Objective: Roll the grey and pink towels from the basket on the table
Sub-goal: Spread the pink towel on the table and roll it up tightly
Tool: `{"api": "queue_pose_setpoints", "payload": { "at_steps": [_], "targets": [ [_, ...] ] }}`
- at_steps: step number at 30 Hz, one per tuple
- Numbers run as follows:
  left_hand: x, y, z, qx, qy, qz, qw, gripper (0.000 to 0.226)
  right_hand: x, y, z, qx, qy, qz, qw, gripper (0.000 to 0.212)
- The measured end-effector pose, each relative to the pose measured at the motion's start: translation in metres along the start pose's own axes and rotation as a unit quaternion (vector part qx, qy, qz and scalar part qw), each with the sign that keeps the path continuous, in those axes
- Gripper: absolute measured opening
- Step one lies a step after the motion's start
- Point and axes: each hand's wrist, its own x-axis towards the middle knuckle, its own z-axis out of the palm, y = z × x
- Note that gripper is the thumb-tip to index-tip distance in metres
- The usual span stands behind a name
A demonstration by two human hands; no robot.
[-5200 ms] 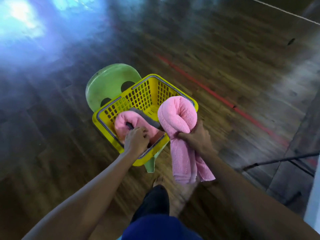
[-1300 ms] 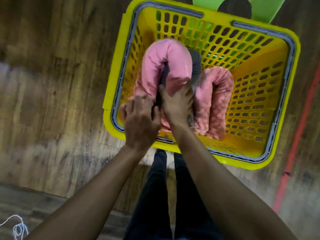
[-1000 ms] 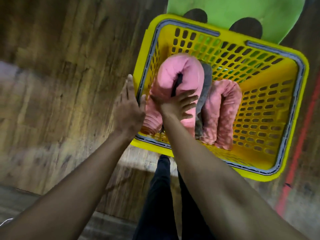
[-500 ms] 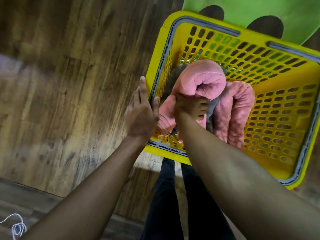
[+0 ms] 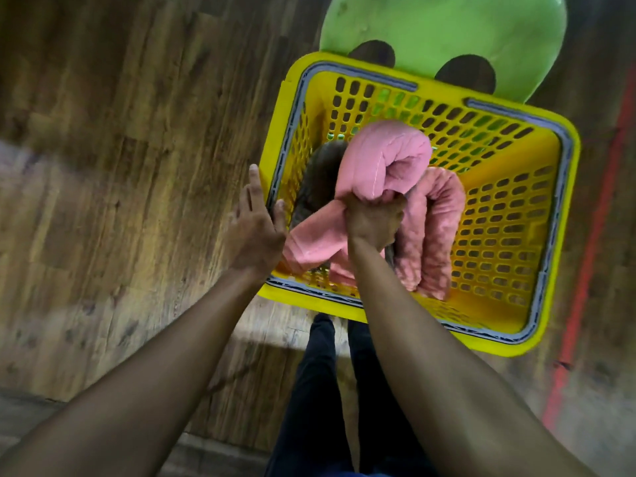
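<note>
Perforated yellow glossy plastic basket with a grey rim; soft, matt pink terry-cloth towel; smooth, shiny green plastic chair; worn, grainy brown wood-plank floor.

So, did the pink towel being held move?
Yes. The right hand grips the pink towel and has lifted it off the grey towel, up toward the basket rim.

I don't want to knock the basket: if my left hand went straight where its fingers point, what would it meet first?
Likely the left rim of the yellow perforated plastic basket: the open left hand points along it. Depth is unclear, so it might pass beside it over the wooden floor.
</note>
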Motion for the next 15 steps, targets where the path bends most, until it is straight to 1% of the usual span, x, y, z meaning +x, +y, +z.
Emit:
{"api": "queue_pose_setpoints", "payload": {
  "at_steps": [1, 3, 4, 5, 7, 9, 10, 12, 13, 15],
  "targets": [
    [-0.001, 0.0, 0.001, 0.023, 0.016, -0.003, 1.0, 0.066, 0.003, 0.001, -0.012, 0.016, -0.02, 0.001, 1.0, 0.098],
    [-0.003, 0.006, 0.001, 0.068, 0.061, 0.002, 0.996, 0.065, 0.018, 0.006, -0.032, 0.045, -0.015, -0.019, 0.999, 0.1],
    [-0.005, 0.012, 0.0, 0.08, 0.075, 0.017, 0.994, 0.065, 0.026, 0.008, -0.042, 0.061, -0.014, -0.03, 0.998, 0.102],
    [-0.008, 0.019, 0.0, 0.087, 0.078, 0.051, 0.992, 0.066, 0.037, 0.01, -0.052, 0.075, -0.007, -0.045, 0.996, 0.106],
    [-0.014, 0.035, 0.005, 0.081, 0.063, 0.135, 0.985, 0.063, 0.058, 0.016, -0.074, 0.069, 0.009, -0.061, 0.996, 0.112],
    [-0.016, 0.054, 0.015, 0.067, 0.036, 0.184, 0.98, 0.058, 0.079, 0.024, -0.099, 0.02, 0.024, -0.077, 0.997, 0.109],
    [-0.015, 0.063, 0.023, 0.059, 0.017, 0.182, 0.981, 0.057, 0.089, 0.028, -0.11, -0.015, 0.029, -0.082, 0.996, 0.104],
    [-0.009, 0.077, 0.045, 0.045, -0.053, 0.134, 0.988, 0.059, 0.107, 0.042, -0.119, -0.073, 0.029, -0.087, 0.993, 0.095],
    [-0.006, 0.081, 0.057, 0.038, -0.09, 0.107, 0.989, 0.062, 0.115, 0.05, -0.116, -0.094, 0.028, -0.087, 0.991, 0.092],
    [0.002, 0.089, 0.083, 0.018, -0.137, 0.056, 0.989, 0.073, 0.133, 0.068, -0.105, -0.129, 0.015, -0.077, 0.989, 0.089]
  ]
}}
